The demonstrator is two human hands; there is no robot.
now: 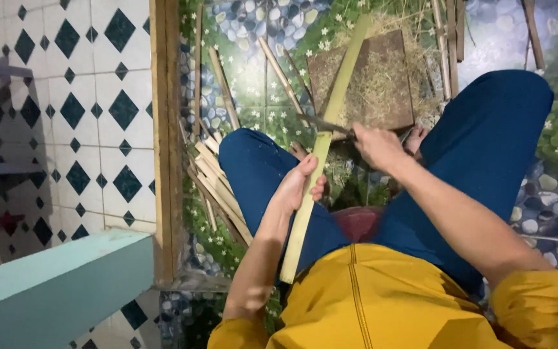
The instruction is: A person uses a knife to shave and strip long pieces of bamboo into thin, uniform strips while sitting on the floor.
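A long green bamboo strip (330,116) runs from my lap up over a brown block (382,71) covered with shavings. My left hand (299,184) grips the strip near its middle, above my left knee. My right hand (377,145) holds a dark knife (324,124) whose blade lies across the strip just above my left hand. I sit with both knees in blue trousers spread to either side of the strip.
Several split bamboo strips (217,187) lie piled at the left of my leg. More sticks (450,39) lean at the top right. A wooden post (165,129) stands at the left, with a tiled wall beyond and a pale blue ledge (53,284) below.
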